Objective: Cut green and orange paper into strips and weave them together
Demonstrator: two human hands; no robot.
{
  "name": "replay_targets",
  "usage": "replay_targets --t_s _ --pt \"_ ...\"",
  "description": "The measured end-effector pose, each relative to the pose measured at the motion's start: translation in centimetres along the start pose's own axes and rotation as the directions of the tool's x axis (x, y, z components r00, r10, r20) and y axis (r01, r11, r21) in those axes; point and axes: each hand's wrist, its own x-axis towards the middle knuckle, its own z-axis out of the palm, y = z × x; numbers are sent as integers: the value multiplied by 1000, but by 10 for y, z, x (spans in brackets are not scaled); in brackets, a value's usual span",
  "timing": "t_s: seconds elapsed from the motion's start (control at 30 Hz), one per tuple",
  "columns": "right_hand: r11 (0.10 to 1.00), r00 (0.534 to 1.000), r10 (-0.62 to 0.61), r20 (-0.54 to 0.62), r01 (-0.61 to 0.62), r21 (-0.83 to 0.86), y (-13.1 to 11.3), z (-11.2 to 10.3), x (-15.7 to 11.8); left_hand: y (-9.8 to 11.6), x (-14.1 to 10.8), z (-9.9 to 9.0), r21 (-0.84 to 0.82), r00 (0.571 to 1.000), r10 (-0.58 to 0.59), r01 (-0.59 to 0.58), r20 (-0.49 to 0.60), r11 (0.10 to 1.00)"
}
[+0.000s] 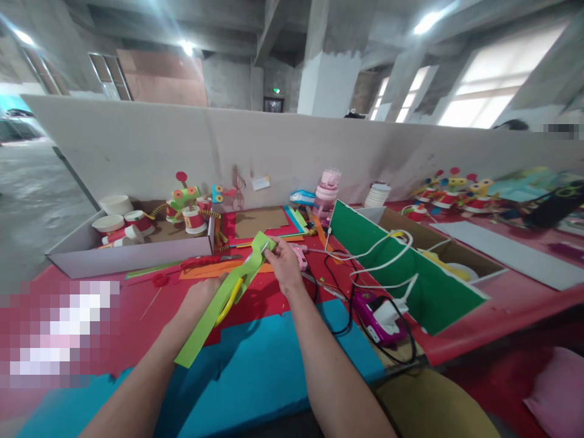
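A long lime-green paper strip (205, 328) slants across the middle of the view, its far end curled over. My right hand (283, 264) pinches that curled end between thumb and fingers. On the strip's left edge, my left hand (205, 296) is closed around it, its fingertips hidden behind the paper. A yellow curved piece (231, 301) shows beneath the strip; it resembles a scissors handle, but most of it is covered. Below both hands lies blue sheet material (255, 359) on the red table covering (150, 298).
A white box (132, 258) at left holds paper cups and a green-headed cup figure (185, 194). At right stand a green-sided box (392, 267), white cables and a purple power strip (378, 319). A pink glue gun (300, 255) lies beyond my right hand.
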Motion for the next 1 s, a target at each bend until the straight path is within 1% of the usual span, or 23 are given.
replay_targets --t_s 0.1,0.23,0.4,0.63,0.87,1.0 --pt "1000 1000 -3 29 3 -13 -1 2 -2 1 -3 -1 6 999 27 -27 -36 1000" --pt "1000 1000 18 20 -18 1 -3 6 -4 -2 -3 3 18 996 49 -48 -69 999" --pt "1000 999 30 14 -30 6 -3 7 -4 -5 0 9 -10 994 86 -87 -70 996" --pt "999 999 35 13 -35 -6 -2 5 -3 -4 4 6 0 999 14 -14 -44 1000" --pt "998 999 48 0 -48 -35 2 3 -1 -4 3 3 -18 999 27 -28 -40 999" --pt "999 999 47 0 -47 -6 1 2 -1 -2 2 0 22 999 4 -3 -46 1000"
